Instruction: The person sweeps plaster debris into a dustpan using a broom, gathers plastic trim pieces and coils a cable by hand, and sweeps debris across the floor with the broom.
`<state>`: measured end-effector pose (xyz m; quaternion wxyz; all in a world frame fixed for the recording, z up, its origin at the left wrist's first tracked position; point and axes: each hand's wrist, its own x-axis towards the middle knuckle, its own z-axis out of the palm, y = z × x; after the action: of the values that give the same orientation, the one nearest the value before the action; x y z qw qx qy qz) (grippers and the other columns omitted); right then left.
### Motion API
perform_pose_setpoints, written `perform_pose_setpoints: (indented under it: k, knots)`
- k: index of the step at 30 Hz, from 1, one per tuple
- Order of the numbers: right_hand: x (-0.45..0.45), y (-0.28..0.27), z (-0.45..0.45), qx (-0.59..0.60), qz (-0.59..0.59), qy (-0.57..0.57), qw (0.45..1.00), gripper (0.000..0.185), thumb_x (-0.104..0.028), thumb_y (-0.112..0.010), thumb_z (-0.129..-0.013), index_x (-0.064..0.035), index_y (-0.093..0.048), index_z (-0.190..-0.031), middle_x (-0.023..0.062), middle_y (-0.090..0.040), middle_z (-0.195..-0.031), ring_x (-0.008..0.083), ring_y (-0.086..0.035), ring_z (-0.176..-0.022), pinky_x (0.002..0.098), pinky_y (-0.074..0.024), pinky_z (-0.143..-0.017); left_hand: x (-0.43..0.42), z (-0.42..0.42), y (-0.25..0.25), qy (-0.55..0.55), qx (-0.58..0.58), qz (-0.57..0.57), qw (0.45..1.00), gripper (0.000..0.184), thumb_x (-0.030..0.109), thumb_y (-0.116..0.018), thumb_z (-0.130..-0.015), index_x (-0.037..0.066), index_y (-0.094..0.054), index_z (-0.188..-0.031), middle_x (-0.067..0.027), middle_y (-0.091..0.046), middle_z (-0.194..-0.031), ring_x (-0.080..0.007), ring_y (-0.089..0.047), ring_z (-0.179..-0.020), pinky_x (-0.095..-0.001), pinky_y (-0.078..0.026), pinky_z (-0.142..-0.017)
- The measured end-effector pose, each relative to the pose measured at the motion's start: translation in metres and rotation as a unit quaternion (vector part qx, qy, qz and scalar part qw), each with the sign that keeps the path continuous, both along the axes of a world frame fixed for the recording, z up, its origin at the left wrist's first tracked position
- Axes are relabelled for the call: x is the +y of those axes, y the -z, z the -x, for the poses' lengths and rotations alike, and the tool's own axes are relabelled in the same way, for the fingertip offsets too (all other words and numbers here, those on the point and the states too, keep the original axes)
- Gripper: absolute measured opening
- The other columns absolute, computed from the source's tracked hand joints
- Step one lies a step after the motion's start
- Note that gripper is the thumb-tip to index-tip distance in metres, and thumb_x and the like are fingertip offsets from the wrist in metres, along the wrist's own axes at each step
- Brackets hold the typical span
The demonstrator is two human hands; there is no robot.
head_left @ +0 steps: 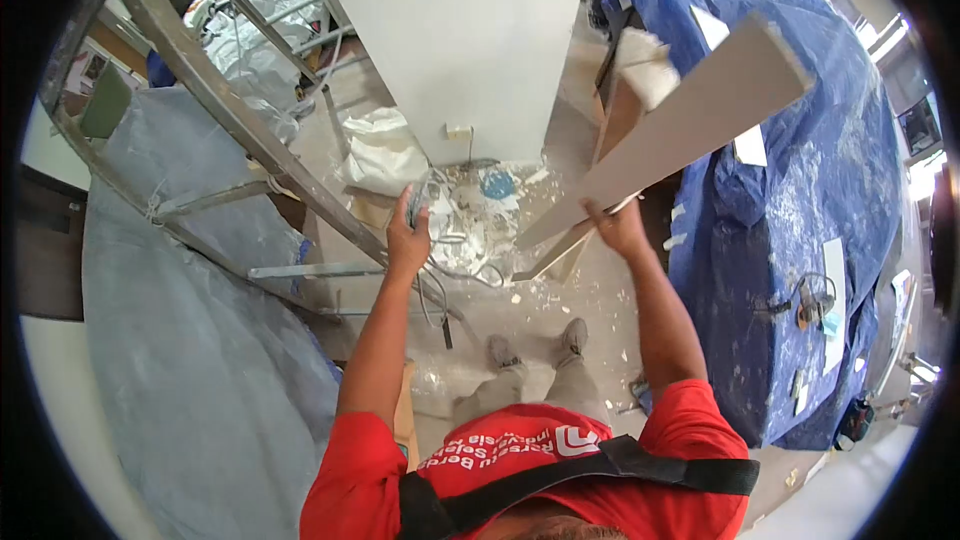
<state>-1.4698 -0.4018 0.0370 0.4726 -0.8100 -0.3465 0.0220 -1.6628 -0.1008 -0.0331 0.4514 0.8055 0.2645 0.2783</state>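
My right hand (pixel 622 228) grips the lower edge of a long pale board (pixel 690 125). The board slants up to the right, its far end over the blue sheeting. Slightly left of centre, my left hand (pixel 408 243) is raised with its fingers round a small greyish object (pixel 416 202) that I cannot make out. A thin grey cable (pixel 425 290) loops just below that hand and ends in a black tip. White debris (pixel 475 225) lies scattered on the floor between my hands, with a blue piece (pixel 496 183) among it.
A white column (pixel 460 50) with a wall socket (pixel 459 132) stands ahead. Metal scaffolding (pixel 240 130) rises at left, beside grey sheeting (pixel 200 340). At right, blue sheeting (pixel 740 290) carries offcuts and a power tool (pixel 812 308). A white sack (pixel 385 152) lies near the column.
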Motion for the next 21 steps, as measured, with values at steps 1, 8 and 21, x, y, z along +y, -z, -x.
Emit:
perform_pose_setpoints:
  k: [1, 8, 21]
  knots:
    - [-0.015, -0.003, -0.003, 0.039, -0.015, 0.020, 0.999, 0.020, -0.014, -0.065, -0.083, -0.0003, -0.061, -0.096, 0.0129, -0.065, -0.084, 0.0217, -0.062, -0.080, 0.0359, -0.0494, -0.073, 0.001, -0.001, -0.001, -0.004, -0.012, -0.009, 1.000, 0.048, 0.014, -0.058, -0.088, 0.001, -0.045, -0.133, -0.0175, -0.057, -0.121, -0.0223, -0.055, -0.109, -0.0306, -0.040, -0.095]
    - [-0.091, -0.016, 0.014, 0.089, -0.087, 0.197, 0.972, 0.020, -0.013, -0.066, -0.083, 0.0024, -0.060, -0.094, 0.0084, -0.063, -0.083, 0.0157, -0.058, -0.081, 0.0318, -0.0468, -0.074, -0.009, -0.012, -0.037, 0.011, -0.014, 0.014, 1.000, 0.043, 0.012, -0.055, -0.089, 0.000, -0.047, -0.130, -0.0200, -0.055, -0.124, -0.0271, -0.053, -0.115, -0.0335, -0.039, -0.097]
    - [-0.204, 0.046, 0.045, 0.092, -0.400, 0.484, 0.773, 0.050, -0.027, -0.059, -0.092, 0.0101, -0.045, -0.122, 0.0154, -0.052, -0.119, 0.0225, -0.052, -0.105, 0.0339, -0.0409, -0.093, -0.014, -0.035, -0.011, -0.010, 0.000, 0.025, 1.000, 0.046, 0.013, -0.059, -0.088, 0.000, -0.048, -0.131, -0.0171, -0.057, -0.119, -0.0230, -0.055, -0.104, -0.0314, -0.041, -0.092]
